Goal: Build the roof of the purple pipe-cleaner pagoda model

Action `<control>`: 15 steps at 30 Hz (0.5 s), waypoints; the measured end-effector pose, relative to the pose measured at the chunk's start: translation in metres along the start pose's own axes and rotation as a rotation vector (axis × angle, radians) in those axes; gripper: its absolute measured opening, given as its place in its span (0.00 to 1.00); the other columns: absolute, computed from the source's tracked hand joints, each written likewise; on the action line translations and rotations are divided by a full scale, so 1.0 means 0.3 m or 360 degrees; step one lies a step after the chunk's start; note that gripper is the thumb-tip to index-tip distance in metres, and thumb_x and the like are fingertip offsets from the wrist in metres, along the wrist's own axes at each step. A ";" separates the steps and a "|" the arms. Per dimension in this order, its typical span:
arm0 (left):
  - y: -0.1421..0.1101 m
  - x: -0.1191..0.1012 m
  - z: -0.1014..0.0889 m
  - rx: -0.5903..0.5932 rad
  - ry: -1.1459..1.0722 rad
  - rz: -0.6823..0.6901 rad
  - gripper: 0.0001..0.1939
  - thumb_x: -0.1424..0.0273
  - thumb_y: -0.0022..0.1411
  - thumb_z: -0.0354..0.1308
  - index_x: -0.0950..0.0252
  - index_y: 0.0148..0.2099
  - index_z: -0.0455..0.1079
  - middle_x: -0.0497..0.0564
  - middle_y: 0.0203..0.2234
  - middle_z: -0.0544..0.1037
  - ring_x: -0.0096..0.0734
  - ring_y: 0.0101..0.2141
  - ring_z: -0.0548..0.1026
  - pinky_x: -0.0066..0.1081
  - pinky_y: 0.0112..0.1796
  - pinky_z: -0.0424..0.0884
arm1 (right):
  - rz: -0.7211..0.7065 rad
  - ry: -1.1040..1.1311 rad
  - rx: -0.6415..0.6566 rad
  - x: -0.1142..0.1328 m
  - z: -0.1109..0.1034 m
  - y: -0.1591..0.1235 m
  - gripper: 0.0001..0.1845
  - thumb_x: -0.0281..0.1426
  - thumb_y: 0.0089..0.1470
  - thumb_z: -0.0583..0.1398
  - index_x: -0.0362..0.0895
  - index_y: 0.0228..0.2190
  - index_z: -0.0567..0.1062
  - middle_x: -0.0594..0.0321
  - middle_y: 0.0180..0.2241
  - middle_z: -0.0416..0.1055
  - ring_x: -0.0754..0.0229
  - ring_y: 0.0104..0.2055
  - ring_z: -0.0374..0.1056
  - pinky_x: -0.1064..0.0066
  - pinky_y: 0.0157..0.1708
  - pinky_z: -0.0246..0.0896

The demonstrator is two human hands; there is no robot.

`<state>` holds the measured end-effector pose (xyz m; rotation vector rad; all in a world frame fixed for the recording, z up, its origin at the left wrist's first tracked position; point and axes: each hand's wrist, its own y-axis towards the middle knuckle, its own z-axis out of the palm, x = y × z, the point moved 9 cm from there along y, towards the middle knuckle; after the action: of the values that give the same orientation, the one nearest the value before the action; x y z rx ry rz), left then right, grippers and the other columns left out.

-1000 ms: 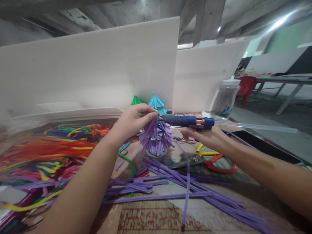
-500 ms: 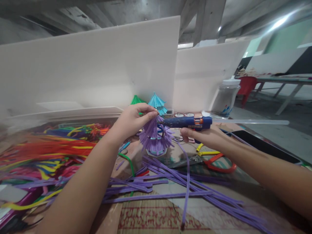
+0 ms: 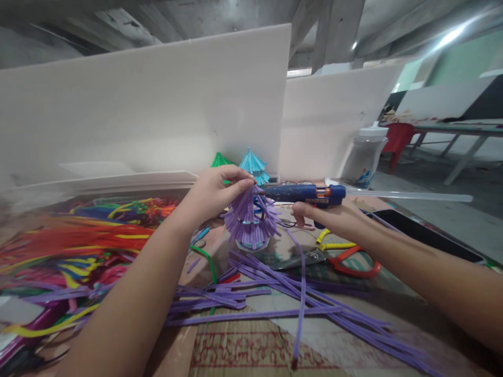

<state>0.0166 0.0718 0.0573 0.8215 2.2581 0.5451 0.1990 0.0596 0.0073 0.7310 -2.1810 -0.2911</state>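
A tiered purple pipe-cleaner tree (image 3: 251,230) stands upright on a pale base in the middle of the table. My left hand (image 3: 222,191) pinches it at the very top, thumb and fingers closed. From the right, my right hand (image 3: 326,215) grips a dark blue glue gun (image 3: 302,193). Its nozzle points left and reaches the tree's upper tier, close to my left thumb; I cannot tell whether it touches. A long clear glue stick (image 3: 408,195) sticks out of the gun's back. Loose purple pipe cleaners (image 3: 275,293) lie in front of the tree.
Scissors with red and yellow handles (image 3: 356,264) lie right of the tree, near a dark phone (image 3: 424,235). Bundled coloured pipe cleaners (image 3: 78,241) cover the left. A blue tree (image 3: 253,165), a green tree (image 3: 220,159) and a clear bottle (image 3: 363,157) stand behind, before white boards (image 3: 149,104).
The glue gun has shifted slightly right and its rear tilted a little. My left hand keeps its pinch at the top of the purple tree.
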 end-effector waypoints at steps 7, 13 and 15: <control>-0.001 -0.011 0.000 0.0007 0.0011 0.0032 0.12 0.63 0.65 0.56 0.65 0.38 0.77 0.50 0.34 0.80 0.31 0.36 0.76 0.29 0.39 0.69 | -0.0018 -0.0052 0.0003 0.004 -0.001 0.002 0.27 0.53 0.56 0.56 0.44 0.20 0.71 0.60 0.22 0.72 0.60 0.28 0.67 0.68 0.29 0.58; 0.000 -0.010 0.001 0.0007 0.0003 0.0033 0.12 0.63 0.65 0.57 0.64 0.39 0.77 0.49 0.34 0.80 0.31 0.36 0.76 0.29 0.39 0.68 | -0.0019 -0.0007 0.0014 -0.004 0.004 0.004 0.27 0.54 0.56 0.56 0.45 0.21 0.70 0.62 0.21 0.71 0.60 0.27 0.67 0.67 0.30 0.59; 0.000 -0.011 0.001 0.0010 0.0009 0.0030 0.11 0.63 0.65 0.56 0.64 0.39 0.77 0.49 0.34 0.80 0.30 0.36 0.76 0.28 0.39 0.68 | -0.0019 0.0014 0.0024 -0.006 0.007 0.004 0.26 0.53 0.56 0.57 0.45 0.21 0.69 0.62 0.21 0.70 0.61 0.26 0.67 0.67 0.30 0.60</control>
<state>0.0188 0.0696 0.0585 0.8460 2.2604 0.5501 0.1978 0.0614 0.0054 0.7527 -2.1732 -0.2777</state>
